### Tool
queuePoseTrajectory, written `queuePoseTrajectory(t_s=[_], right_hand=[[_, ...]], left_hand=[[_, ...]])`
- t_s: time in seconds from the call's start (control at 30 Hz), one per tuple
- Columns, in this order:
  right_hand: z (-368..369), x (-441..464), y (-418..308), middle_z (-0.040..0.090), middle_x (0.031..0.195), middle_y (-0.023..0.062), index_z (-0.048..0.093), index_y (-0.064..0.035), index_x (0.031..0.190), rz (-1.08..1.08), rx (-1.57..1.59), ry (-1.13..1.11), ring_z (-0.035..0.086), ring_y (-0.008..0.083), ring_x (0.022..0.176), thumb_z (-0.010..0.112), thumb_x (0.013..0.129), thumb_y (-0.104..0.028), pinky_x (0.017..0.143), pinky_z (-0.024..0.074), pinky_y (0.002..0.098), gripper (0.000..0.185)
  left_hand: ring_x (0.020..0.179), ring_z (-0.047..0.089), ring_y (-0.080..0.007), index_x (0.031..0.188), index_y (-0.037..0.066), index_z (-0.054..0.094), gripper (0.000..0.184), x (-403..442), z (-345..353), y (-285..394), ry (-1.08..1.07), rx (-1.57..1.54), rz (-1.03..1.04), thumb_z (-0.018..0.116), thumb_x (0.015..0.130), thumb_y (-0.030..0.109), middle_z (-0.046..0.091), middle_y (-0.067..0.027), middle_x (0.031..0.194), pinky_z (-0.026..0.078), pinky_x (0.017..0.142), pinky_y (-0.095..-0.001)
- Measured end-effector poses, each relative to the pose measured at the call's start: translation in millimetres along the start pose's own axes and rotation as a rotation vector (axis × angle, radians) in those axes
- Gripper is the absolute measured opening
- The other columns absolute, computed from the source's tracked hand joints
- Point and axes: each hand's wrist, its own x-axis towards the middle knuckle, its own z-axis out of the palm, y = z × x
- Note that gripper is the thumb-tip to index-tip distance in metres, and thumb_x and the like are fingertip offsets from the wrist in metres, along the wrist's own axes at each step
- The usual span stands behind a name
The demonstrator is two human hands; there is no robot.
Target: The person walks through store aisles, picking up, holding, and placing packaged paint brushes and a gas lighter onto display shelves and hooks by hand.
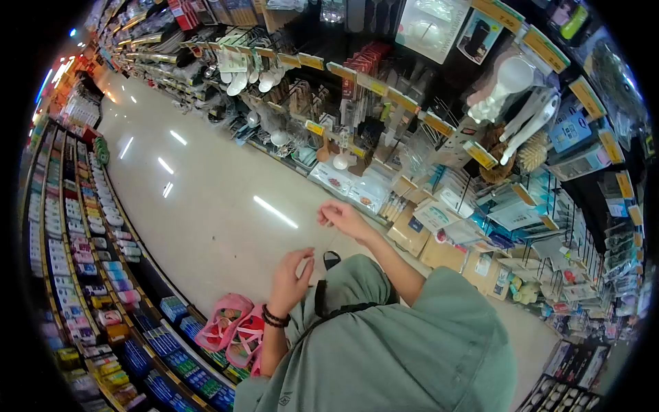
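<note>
My left hand (292, 280), with dark bead bracelets (274, 317) on the wrist, is held in front of my body. Its thumb and fingers are apart, and nothing is in it. Farther forward and to the right, my right hand (344, 220) hovers above the floor with loosely bent fingers; no object shows in it. Neither hand touches the goods. The rack closest to my right hand carries packaged kitchen tools, with a white spoon (340, 161) hanging beyond it. Beside my left forearm is a pink strapped item (232, 323), whose kind I cannot make out.
A shiny tiled floor (206, 199) runs along the aisle. On the left, curved tiered shelves (96, 240) hold rows of small packaged goods. Hooks, yellow price tags (480, 155), brushes (533, 152) and flat cardboard-backed packs (410, 231) line the right. Green clothing (391, 350) covers my body.
</note>
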Motion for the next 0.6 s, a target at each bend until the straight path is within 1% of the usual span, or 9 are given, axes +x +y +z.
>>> queuePoseTrajectory(t_s=[0.13, 0.23, 0.27, 0.3, 0.37, 0.4, 0.5, 0.53, 0.6], right_hand=[[-30.6, 60.5, -20.1, 0.066, 0.094, 0.0035, 0.061, -0.005, 0.106, -0.019, 0.065, 0.151, 0.063, 0.0127, 0.086, 0.05, 0.102, -0.02, 0.074, 0.0493, 0.0274, 0.019], [-53.0, 88.2, -24.8, 0.066, 0.096, 0.0042, 0.061, -0.0051, 0.107, -0.008, 0.099, 0.253, 0.063, 0.0134, 0.089, 0.05, 0.103, -0.019, 0.076, 0.0497, 0.0278, 0.019], [-60.5, 95.6, -29.0, 0.066, 0.097, 0.0039, 0.06, -0.0053, 0.109, -0.008, 0.105, 0.277, 0.063, 0.0133, 0.091, 0.049, 0.103, -0.02, 0.077, 0.0497, 0.0279, 0.019], [-67.9, 105.3, -32.2, 0.066, 0.098, 0.0036, 0.06, -0.0056, 0.11, -0.009, 0.11, 0.302, 0.062, 0.0131, 0.092, 0.049, 0.103, -0.021, 0.079, 0.0497, 0.0279, 0.02], [-83.4, 128.4, -36.0, 0.066, 0.099, 0.0047, 0.057, -0.0056, 0.113, -0.007, 0.124, 0.391, 0.063, 0.0136, 0.091, 0.052, 0.101, -0.017, 0.076, 0.0501, 0.0285, 0.017], [-91.9, 140.7, -36.7, 0.066, 0.099, 0.0053, 0.056, -0.0056, 0.114, -0.003, 0.128, 0.432, 0.063, 0.0138, 0.091, 0.053, 0.1, -0.015, 0.074, 0.0503, 0.0288, 0.017], [-119.9, 186.3, -36.5, 0.065, 0.104, 0.0061, 0.053, -0.006, 0.119, -0.063, 0.077, 0.582, 0.062, 0.0134, 0.095, 0.056, 0.098, -0.013, 0.074, 0.0503, 0.0278, 0.022], [-131.1, 202.1, -36.8, 0.064, 0.111, 0.009, 0.05, -0.0048, 0.125, -0.052, 0.063, 0.635, 0.062, 0.0167, 0.1, 0.06, 0.095, -0.013, 0.08, 0.0516, 0.0303, 0.032], [-147.7, 235.0, -31.4, 0.064, 0.115, 0.0117, 0.049, -0.0039, 0.129, -0.17, -0.093, 0.853, 0.062, 0.0207, 0.104, 0.062, 0.094, -0.015, 0.085, 0.0511, 0.0329, 0.039]], left_hand=[[0.096, 0.064, -0.0349, 0.114, 0.002, 0.064, 0.025, 89.3, -13.1, -8.3, -0.069, -0.019, 0.071, 0.063, 0.09, 0.007, 0.067, -0.017, 0.102, 0.051, 0.084, -0.0398], [0.096, 0.066, -0.0282, 0.117, 0.002, 0.064, 0.027, 157.5, -9.7, -26.2, -0.188, -0.049, 0.16, 0.064, 0.091, 0.006, 0.069, -0.0146, 0.104, 0.052, 0.083, -0.0355], [0.095, 0.065, -0.0314, 0.118, 0.002, 0.063, 0.03, 181.1, -9.6, -28.0, -0.23, -0.07, 0.182, 0.065, 0.089, 0.006, 0.068, -0.0155, 0.104, 0.052, 0.082, -0.0378], [0.096, 0.065, -0.0331, 0.118, 0.002, 0.062, 0.031, 205.3, -7.0, -33.9, -0.229, 0.005, 0.253, 0.065, 0.088, 0.006, 0.067, -0.016, 0.105, 0.052, 0.082, -0.039], [0.097, 0.063, -0.0364, 0.119, 0.003, 0.061, 0.033, 253.3, 1.6, -47.3, -0.215, 0.145, 0.398, 0.066, 0.087, 0.006, 0.065, -0.017, 0.107, 0.051, 0.082, -0.0416], [0.1, 0.06, -0.0403, 0.118, 0.002, 0.06, 0.034, 277.3, 4.7, -51.2, -0.231, 0.206, 0.44, 0.065, 0.085, 0.006, 0.063, -0.0182, 0.11, 0.05, 0.085, -0.0453], [0.103, 0.058, -0.0411, 0.12, 0.002, 0.058, 0.035, 347.4, 18.8, -64.1, -0.307, 0.156, 0.449, 0.065, 0.086, 0.007, 0.062, -0.019, 0.112, 0.048, 0.088, -0.0464], [0.103, 0.058, -0.042, 0.122, 0.001, 0.056, 0.037, 370.4, 28.2, -74.5, -0.278, 0.086, 0.491, 0.065, 0.086, 0.008, 0.061, -0.0201, 0.112, 0.048, 0.088, -0.0461], [0.104, 0.059, -0.0418, 0.122, 0.0, 0.055, 0.038, 412.6, 50.2, -90.7, -0.188, 0.012, 0.477, 0.064, 0.087, 0.007, 0.06, -0.0204, 0.113, 0.048, 0.089, -0.0449]])
